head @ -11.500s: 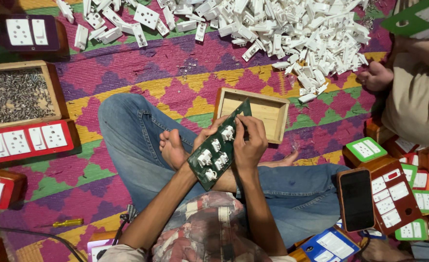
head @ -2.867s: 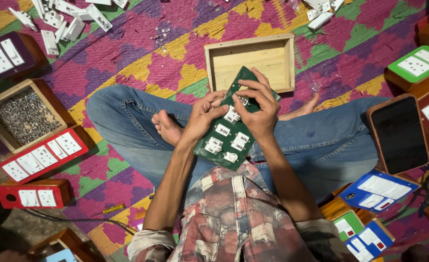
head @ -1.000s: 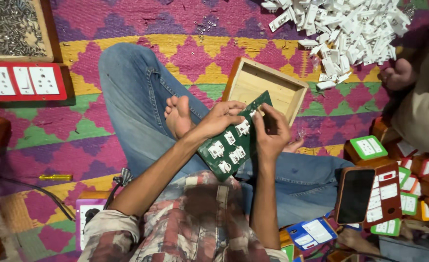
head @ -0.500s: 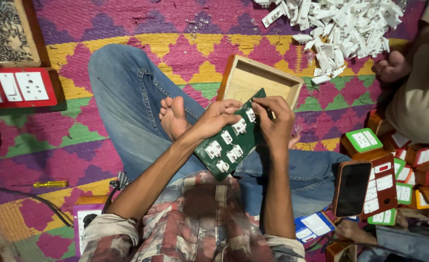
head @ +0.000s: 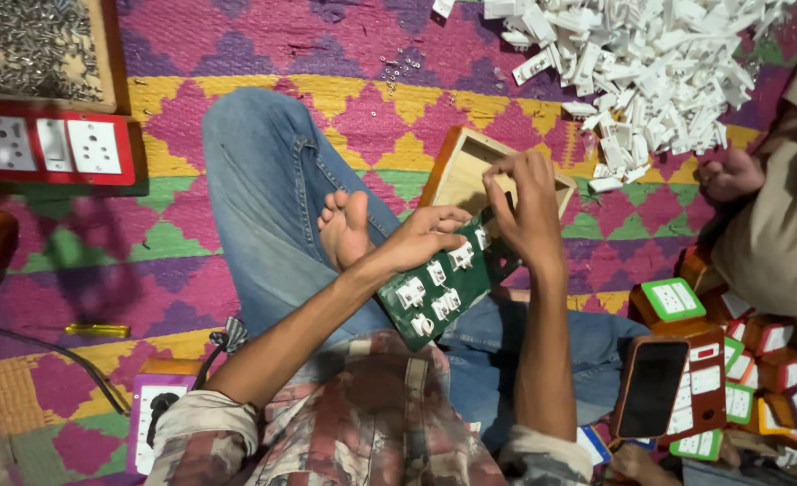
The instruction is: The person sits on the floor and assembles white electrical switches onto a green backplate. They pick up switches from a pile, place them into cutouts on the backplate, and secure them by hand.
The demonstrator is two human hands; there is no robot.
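Observation:
I sit cross-legged on a patterned mat with a green switch plate [head: 439, 292] carrying several white switch parts resting over my lap. My left hand [head: 421, 238] grips the plate's upper left edge. My right hand [head: 525, 211] is at the plate's top end, fingers pinched together above it; whether a small part sits between them I cannot tell. Just behind the plate lies an open wooden box [head: 457, 171].
A heap of white plastic parts [head: 651, 63] lies at the back right. A tray of screws [head: 34, 45] and a red switchboard [head: 52, 148] are at left. Another person [head: 777, 207] sits at right beside stacked boxes [head: 750, 360] and a phone [head: 652, 387]. A yellow screwdriver [head: 97, 330] lies lower left.
My right hand has lifted from the plate's right edge to its top end with fingers pinched. The left hand keeps holding the plate in the same place.

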